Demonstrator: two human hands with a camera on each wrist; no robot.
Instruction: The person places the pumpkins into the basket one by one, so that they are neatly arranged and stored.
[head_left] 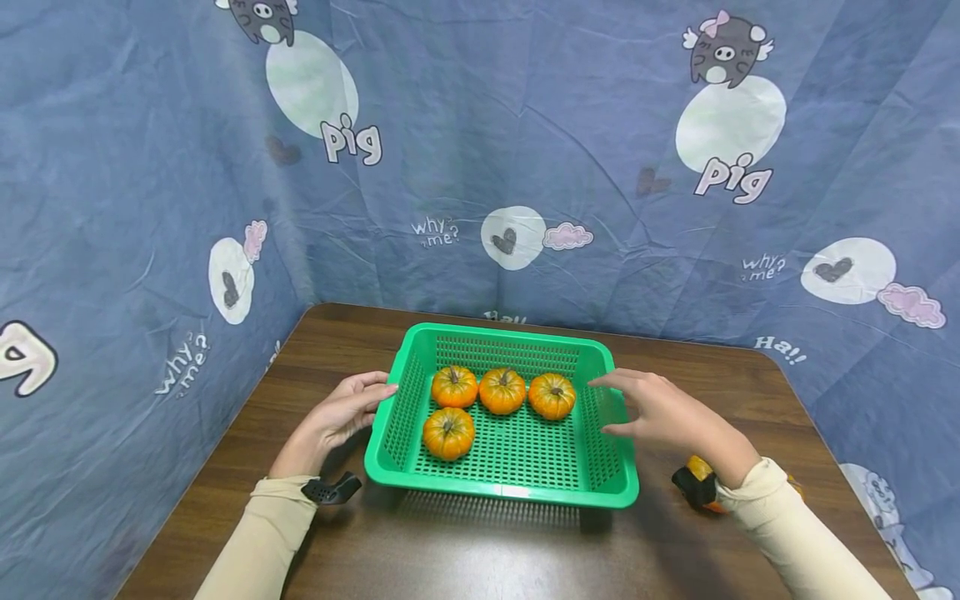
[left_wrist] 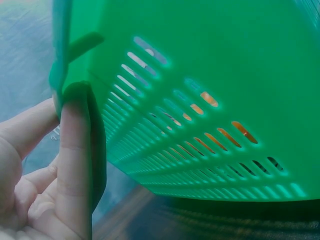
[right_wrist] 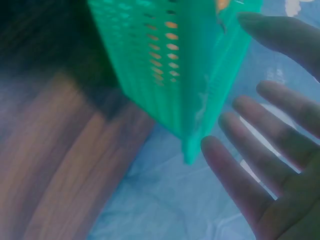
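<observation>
A green plastic basket (head_left: 510, 492) with slotted walls lies in front of me, holding several small orange pumpkins. Three of them line up along its back, ending with a pumpkin (head_left: 552, 396) on the right; another pumpkin (head_left: 448, 433) sits front left. My left hand (head_left: 348, 410) grips the basket's left rim, thumb on top and fingers under the lip; the left wrist view shows those fingers against the outer wall (left_wrist: 200, 65). At the right rim, my right hand (head_left: 652, 404) has its fingers spread. In the right wrist view, the fingers extend beside the basket's edge (right_wrist: 192, 120), holding nothing.
A brown wooden table (head_left: 480, 558) lies beneath the basket, with a dark shadow under the basket's front edge. Something orange (head_left: 701, 467) lies on the right, mostly hidden behind my right wrist. Blue patterned cloth (head_left: 465, 100) hangs at the back and sides.
</observation>
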